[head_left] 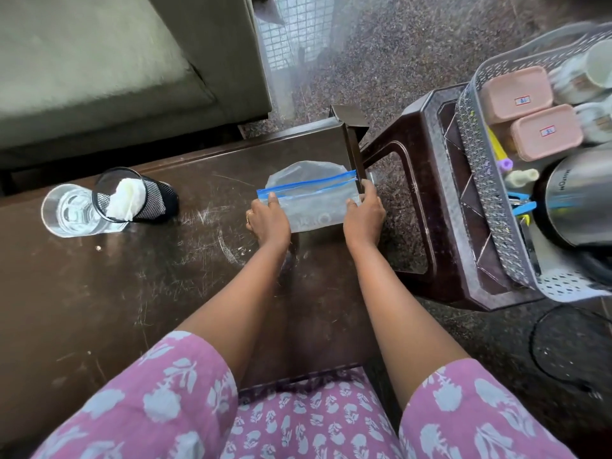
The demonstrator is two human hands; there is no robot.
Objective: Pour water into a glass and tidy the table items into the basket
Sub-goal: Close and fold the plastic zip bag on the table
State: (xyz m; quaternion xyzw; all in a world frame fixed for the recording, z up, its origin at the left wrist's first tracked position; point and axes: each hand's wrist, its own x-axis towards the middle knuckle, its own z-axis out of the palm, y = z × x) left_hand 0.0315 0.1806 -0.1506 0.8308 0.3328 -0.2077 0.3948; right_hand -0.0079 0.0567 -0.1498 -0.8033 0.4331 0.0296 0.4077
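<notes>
A clear zip bag [311, 202] with a blue seal strip lies at the right end of the dark brown table [132, 276]. My left hand [267, 220] grips its left edge and my right hand [363, 213] grips its right edge. A glass of water [68, 210] stands at the table's left. Beside it a black mesh cup [145, 197] holds a crumpled white tissue. The grey plastic basket [477, 180] sits on a brown stool [417, 180] to the right, holding two pink boxes [530, 114], white mugs, a steel kettle [579, 200] and small items.
A grey-green sofa [99, 71] runs behind the table. A dark round lid or mat [569, 346] lies on the speckled floor at lower right. The stool stands close to the table's right edge.
</notes>
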